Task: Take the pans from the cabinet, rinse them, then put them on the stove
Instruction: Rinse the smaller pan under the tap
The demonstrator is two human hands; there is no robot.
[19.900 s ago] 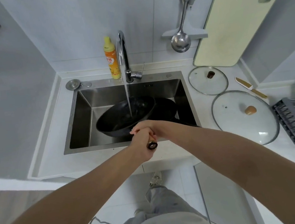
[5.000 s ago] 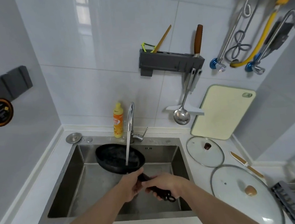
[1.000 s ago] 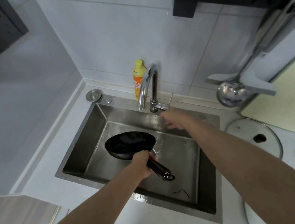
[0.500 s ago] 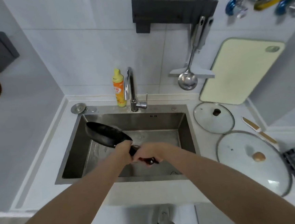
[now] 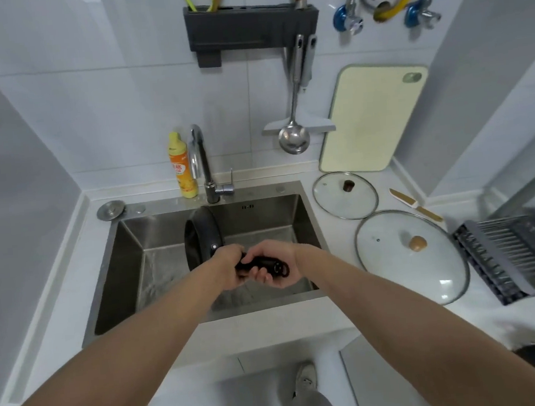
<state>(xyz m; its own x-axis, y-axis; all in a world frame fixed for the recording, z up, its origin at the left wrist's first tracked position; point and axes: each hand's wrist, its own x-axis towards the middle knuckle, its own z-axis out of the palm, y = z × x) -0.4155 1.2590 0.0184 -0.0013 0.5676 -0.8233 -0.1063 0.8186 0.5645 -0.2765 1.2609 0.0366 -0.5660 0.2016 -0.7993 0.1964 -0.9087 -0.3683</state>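
White stone-look countertop [image 5: 72, 284] with a steel sink [image 5: 126, 234] set into it.

You are standing at a counter that is carrying a small round glass lid with a dark knob [image 5: 345, 195], lying just beside a larger glass lid with a wooden knob [image 5: 411, 256]. A cream-bladed knife with a tan handle [image 5: 415, 204] is lying behind them, a grey slatted dish rack [image 5: 516, 254] is sitting at the right, a pale yellow cutting board [image 5: 372, 117] is leaning on the wall, and a yellow-orange detergent bottle [image 5: 181, 166] is standing beside the chrome faucet [image 5: 203, 166].
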